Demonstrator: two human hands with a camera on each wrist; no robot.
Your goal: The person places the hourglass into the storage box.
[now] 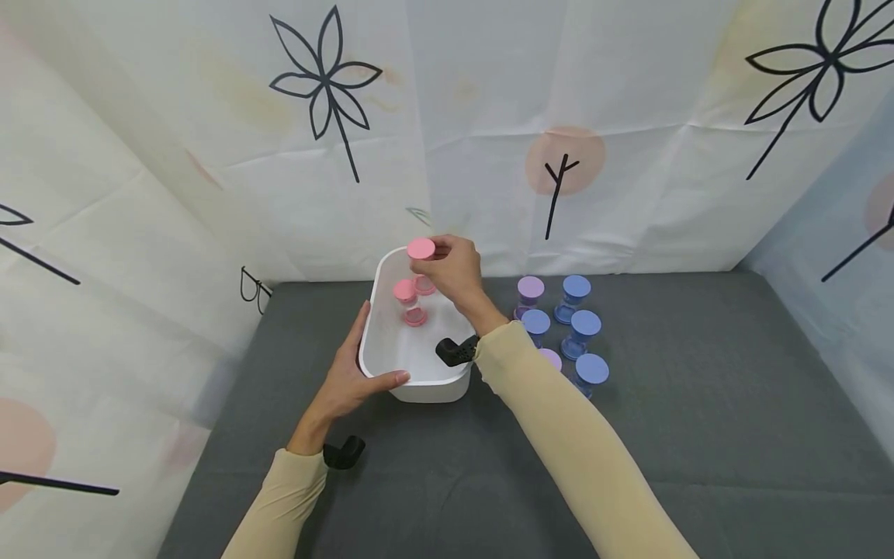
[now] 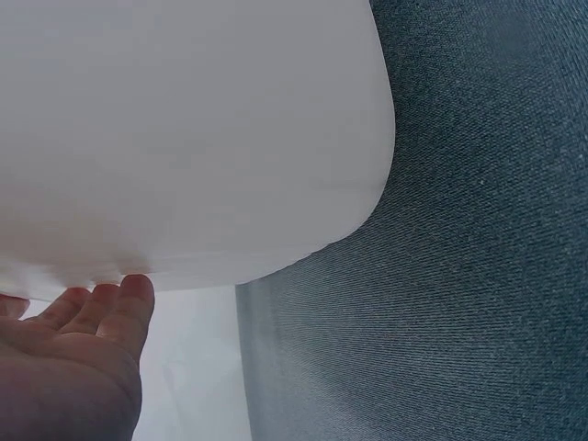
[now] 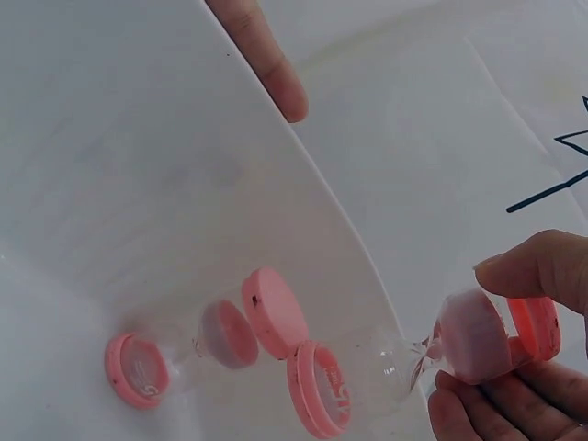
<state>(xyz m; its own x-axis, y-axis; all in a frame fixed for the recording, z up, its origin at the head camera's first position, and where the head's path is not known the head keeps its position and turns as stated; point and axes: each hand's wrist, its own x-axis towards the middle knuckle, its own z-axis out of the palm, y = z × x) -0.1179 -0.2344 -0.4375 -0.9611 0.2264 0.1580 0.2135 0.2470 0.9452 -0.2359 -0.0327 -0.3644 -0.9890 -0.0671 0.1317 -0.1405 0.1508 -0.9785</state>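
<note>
My right hand (image 1: 455, 269) holds a pink sand timer (image 3: 473, 335) between thumb and fingers, over the far part of a white bin (image 1: 419, 394). In the right wrist view this timer is tilted, its lower cap close to another pink cap. Inside the bin, a second pink sand timer (image 1: 408, 303) stands on the floor. My left hand (image 1: 347, 382) is at the bin's near left corner, fingers extended along the outer wall and thumb across the near rim. The left wrist view shows its fingertips (image 2: 136, 287) touching the white wall.
Right of the bin, partly behind my right forearm, stand several sand timers with blue caps (image 1: 585, 324) and purple caps (image 1: 531, 287). They are on a dark grey cloth-covered table (image 1: 698, 435). A white printed curtain (image 1: 475, 93) hangs behind and at both sides.
</note>
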